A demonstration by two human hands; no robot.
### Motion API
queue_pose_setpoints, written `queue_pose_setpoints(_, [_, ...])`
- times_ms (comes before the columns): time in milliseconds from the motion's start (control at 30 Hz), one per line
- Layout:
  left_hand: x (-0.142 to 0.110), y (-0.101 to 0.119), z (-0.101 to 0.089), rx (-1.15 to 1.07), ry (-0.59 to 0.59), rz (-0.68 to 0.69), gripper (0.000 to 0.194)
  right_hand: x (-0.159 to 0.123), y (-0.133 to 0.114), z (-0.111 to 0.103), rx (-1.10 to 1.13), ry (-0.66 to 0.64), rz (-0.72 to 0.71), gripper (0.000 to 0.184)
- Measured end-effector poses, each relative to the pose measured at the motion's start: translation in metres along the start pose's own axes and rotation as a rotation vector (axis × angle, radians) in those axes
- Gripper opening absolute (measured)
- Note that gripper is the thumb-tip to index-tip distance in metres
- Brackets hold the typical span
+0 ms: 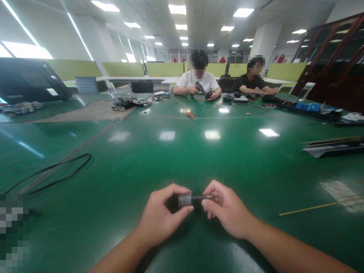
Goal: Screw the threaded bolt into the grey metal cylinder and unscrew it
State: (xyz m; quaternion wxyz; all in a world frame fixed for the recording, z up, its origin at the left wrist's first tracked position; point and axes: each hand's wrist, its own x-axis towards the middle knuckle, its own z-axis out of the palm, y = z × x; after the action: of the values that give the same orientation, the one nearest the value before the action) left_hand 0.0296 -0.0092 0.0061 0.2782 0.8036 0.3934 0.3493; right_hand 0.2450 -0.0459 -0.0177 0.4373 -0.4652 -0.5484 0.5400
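A short grey metal cylinder with a dark thin shaft is held level just above the green table, and its shape resembles a hole saw. The thumb and fingers of my left hand are closed around the cylinder from either side. At the shaft's right end, my right hand pinches the tip between thumb and fingers, with the other fingers curled. Part of the tip is hidden by those fingers.
The glossy green table stretches forward. A red screwdriver lies beyond my hands, a black cable loops at left, and a thin yellow rod rests at right. Across the table, a person in white holds a power drill; another person sits nearby.
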Motion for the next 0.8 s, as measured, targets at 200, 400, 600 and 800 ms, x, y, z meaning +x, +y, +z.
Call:
queue_pose_setpoints(200, [-0.0008,-0.0021,-0.001,0.007,0.0,0.004,0.022,-0.0004,0.0001,0.0,0.017,0.003,-0.002,0.011])
queue_pose_setpoints(400, [0.0002,-0.0012,-0.0007,0.001,0.013,0.004,0.022,0.0001,0.0011,-0.0001,0.013,0.009,-0.002,0.011])
queue_pose_setpoints(600, [0.0006,-0.0019,-0.0007,0.004,0.011,0.005,0.022,0.0002,-0.0008,-0.0006,0.028,0.006,-0.001,0.011])
queue_pose_setpoints(800, [-0.0001,-0.0019,-0.0007,0.013,0.019,0.013,0.022,0.0012,0.001,-0.0011,0.028,0.004,0.002,0.011])
